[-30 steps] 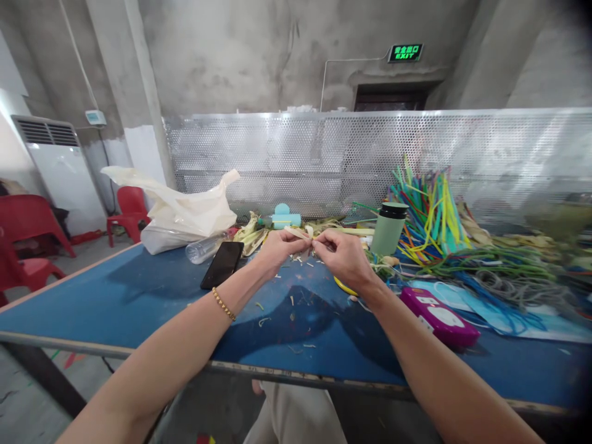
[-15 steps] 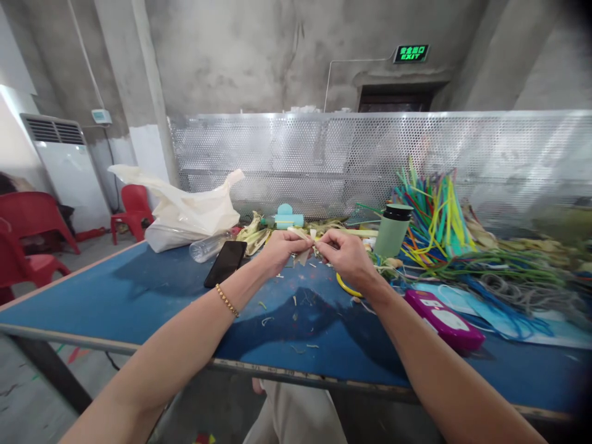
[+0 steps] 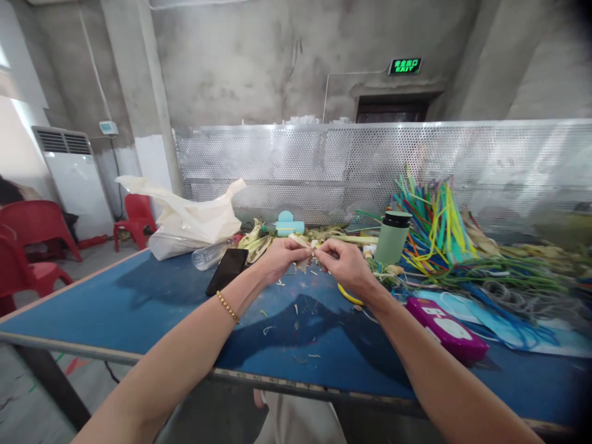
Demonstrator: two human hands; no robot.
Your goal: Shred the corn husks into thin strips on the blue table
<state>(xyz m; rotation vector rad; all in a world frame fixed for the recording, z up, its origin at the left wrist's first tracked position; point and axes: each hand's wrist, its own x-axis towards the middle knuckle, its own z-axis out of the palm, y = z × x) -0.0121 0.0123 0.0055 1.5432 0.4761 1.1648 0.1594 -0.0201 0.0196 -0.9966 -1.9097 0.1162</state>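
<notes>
My left hand (image 3: 281, 259) and my right hand (image 3: 346, 265) meet above the middle of the blue table (image 3: 166, 314), fingertips almost touching. Both are closed in a pinch on a pale, dry, husk-like strip (image 3: 303, 266). Its ends stick out above and below the left fingers, while the part between the fingertips is mostly hidden. Small pale scraps (image 3: 269, 330) lie scattered on the table below. A yellow ring-shaped handle (image 3: 348, 295) shows partly behind my right wrist.
To the left are a black phone (image 3: 227, 271), a clear plastic bottle (image 3: 206, 256) and a white plastic bag (image 3: 194, 219). On the right stand a green cup (image 3: 392, 239), a purple device (image 3: 446, 330) and bundled coloured strips (image 3: 446, 228). A perforated metal panel (image 3: 277, 160) runs behind.
The view has tilted slightly upward, so everything sits a little lower. Both hands remain pinched together on the pale strip, with small finger shifts; its upper end at the fingertips shows less.
</notes>
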